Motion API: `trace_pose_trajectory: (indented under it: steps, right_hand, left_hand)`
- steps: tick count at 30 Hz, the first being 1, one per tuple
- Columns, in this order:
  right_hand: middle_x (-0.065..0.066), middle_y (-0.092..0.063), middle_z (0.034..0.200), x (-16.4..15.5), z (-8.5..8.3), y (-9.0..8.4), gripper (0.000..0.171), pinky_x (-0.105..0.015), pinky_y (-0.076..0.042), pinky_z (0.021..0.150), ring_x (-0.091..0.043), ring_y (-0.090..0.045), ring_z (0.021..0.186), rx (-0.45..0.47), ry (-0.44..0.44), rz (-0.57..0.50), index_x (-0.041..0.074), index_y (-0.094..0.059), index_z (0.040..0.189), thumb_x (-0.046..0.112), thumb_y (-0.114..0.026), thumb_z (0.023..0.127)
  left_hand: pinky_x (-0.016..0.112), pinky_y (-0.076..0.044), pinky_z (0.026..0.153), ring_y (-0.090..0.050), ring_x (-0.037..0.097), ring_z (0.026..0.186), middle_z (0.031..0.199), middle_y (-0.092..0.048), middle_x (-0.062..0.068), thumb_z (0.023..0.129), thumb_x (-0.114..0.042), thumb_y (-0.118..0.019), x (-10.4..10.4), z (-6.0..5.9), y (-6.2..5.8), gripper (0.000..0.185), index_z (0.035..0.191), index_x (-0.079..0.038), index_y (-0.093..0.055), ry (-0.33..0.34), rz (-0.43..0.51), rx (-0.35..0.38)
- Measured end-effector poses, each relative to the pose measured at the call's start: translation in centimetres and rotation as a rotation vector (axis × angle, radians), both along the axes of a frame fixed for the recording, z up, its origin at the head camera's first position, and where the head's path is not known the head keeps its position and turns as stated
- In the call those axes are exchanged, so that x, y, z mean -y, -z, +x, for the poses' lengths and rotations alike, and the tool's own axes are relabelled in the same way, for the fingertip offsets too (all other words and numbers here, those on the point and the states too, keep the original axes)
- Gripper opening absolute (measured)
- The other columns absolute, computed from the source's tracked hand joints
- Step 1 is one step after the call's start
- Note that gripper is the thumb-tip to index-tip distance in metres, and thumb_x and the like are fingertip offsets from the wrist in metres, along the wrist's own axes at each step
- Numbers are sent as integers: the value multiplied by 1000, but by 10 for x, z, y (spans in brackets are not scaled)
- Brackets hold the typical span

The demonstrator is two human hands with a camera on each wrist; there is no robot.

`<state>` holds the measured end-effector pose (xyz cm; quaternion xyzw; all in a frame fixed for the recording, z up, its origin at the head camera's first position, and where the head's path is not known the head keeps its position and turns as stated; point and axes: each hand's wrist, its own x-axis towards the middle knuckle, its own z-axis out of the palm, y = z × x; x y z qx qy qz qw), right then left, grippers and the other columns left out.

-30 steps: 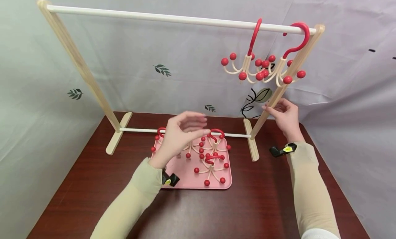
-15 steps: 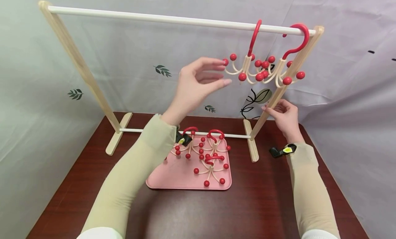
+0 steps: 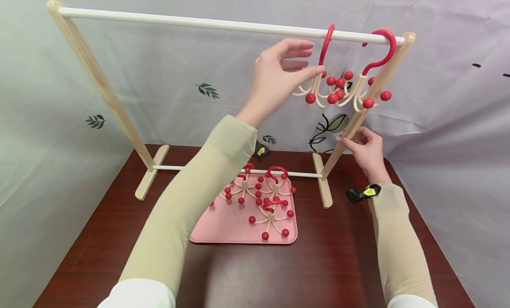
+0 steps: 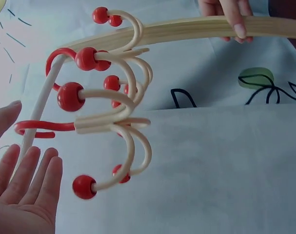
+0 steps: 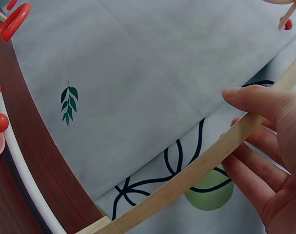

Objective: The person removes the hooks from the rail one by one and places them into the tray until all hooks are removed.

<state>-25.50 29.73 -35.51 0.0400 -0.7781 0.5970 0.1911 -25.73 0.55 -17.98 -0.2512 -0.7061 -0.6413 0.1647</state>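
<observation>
Two multi-arm hangers with red hooks and red ball tips hang at the right end of the white rod (image 3: 199,22) of a wooden rack. My left hand (image 3: 280,75) is beside the left hanger (image 3: 326,47), thumb and fingers apart around the height of its red hook. In the left wrist view its fingers (image 4: 28,180) are extended with nothing between them, close to that hook (image 4: 45,126). The other hanger (image 3: 388,55) hangs nearer the right post (image 3: 338,154). My right hand (image 3: 368,153) holds that post, thumb on one side and fingers on the other.
On the dark red table (image 3: 318,263), a pink tray (image 3: 223,232) bears several more hangers (image 3: 272,216), partly behind my left sleeve. A lower white bar (image 3: 303,174) joins the rack's wooden feet (image 3: 323,184). Pale patterned cloth (image 3: 179,91) hangs behind.
My left hand has risen from over the tray, moving up and right to the left hanger's hook. My right hand stays on the post.
</observation>
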Motion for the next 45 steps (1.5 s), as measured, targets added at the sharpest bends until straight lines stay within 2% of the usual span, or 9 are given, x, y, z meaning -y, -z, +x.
trace_pose_trajectory:
  steps: [3, 10, 14, 21, 28, 37, 45]
  right_hand:
    - [1, -76, 96, 0, 0, 0, 27, -17, -55, 81, -8, -72, 88, 2, -2, 0, 0, -71, 110, 8, -83, 86]
    - [3, -75, 95, 0, -1, -1, 35, -17, -55, 81, -8, -71, 88, 2, 9, 13, -8, -68, 114, 8, -83, 86]
    - [2, -76, 94, 4, 5, -7, 30, -17, -55, 80, -8, -71, 86, -3, -9, -10, -7, -69, 110, 3, -82, 86]
    - [-3, -76, 92, 14, 17, -22, 31, -17, -55, 78, -8, -71, 84, -22, -42, -29, -17, -63, 110, -4, -79, 86]
    - [2, -76, 94, 3, 3, -6, 36, -17, -55, 79, -7, -71, 86, -11, -22, -14, -13, -65, 114, 3, -82, 86]
    - [4, -75, 96, -1, 0, 0, 37, -17, -55, 80, -9, -71, 89, 2, 19, 42, -7, -68, 114, 13, -84, 87]
    - [6, -75, 95, -3, -3, 1, 39, -17, -55, 80, -8, -70, 89, 22, 10, 20, -8, -67, 116, 9, -83, 86]
  left_hand:
    - [19, -54, 85, -71, 10, 95, 114, -73, -2, 80, -18, -91, -8, -7, -2, 45, 120, -11, -72, -8, 18, 5]
    - [18, -55, 79, -72, 7, 88, 110, -73, -4, 82, -20, -89, -22, -11, -8, 41, 119, -13, -73, -35, 14, 39]
    - [16, -54, 79, -71, 6, 84, 103, -75, -5, 84, -20, -87, -23, -14, -12, 32, 113, -13, -76, -69, -24, 20]
    - [15, -50, 82, -70, 3, 88, 97, -76, -6, 88, -21, -84, -20, -16, -14, 23, 109, -14, -79, -87, -80, 20]
    - [14, -49, 84, -69, 1, 88, 95, -76, -6, 88, -19, -83, -19, -17, -14, 23, 110, -13, -79, -93, -29, 23]
    - [15, -51, 85, -70, 3, 88, 98, -76, -2, 87, -14, -83, -16, -11, -19, 24, 110, -7, -78, -91, 86, -28]
    - [22, -56, 80, -69, 7, 92, 101, -75, 2, 89, -10, -81, -4, 5, -23, 25, 112, -2, -75, -61, 133, -65]
